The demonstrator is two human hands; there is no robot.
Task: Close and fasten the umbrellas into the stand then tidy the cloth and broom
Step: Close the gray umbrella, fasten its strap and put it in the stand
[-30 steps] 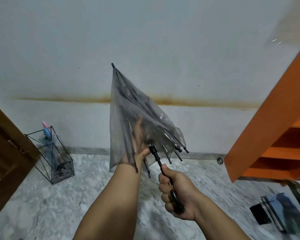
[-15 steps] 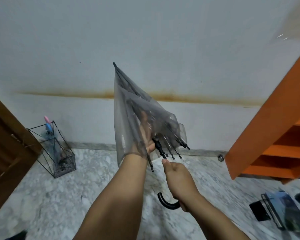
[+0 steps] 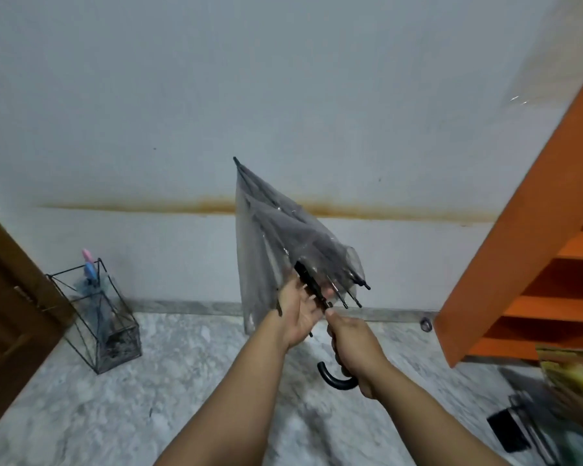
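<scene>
A clear plastic umbrella with black ribs is folded and held tip-up in front of the wall. My right hand grips its black shaft just above the curved black handle. My left hand is cupped around the loose canopy folds and rib ends at the umbrella's lower edge. A black wire umbrella stand stands on the floor at the left, and in it is a bluish umbrella with pink and blue tips.
An orange shelf unit rises at the right. A brown wooden door fills the left edge. Dark objects and a yellowish blurred item lie at the lower right on the marble floor.
My right hand has slid up the shaft from the handle's curve, which now shows below it. My left hand has come out from inside the canopy and now gathers its lower edge.
</scene>
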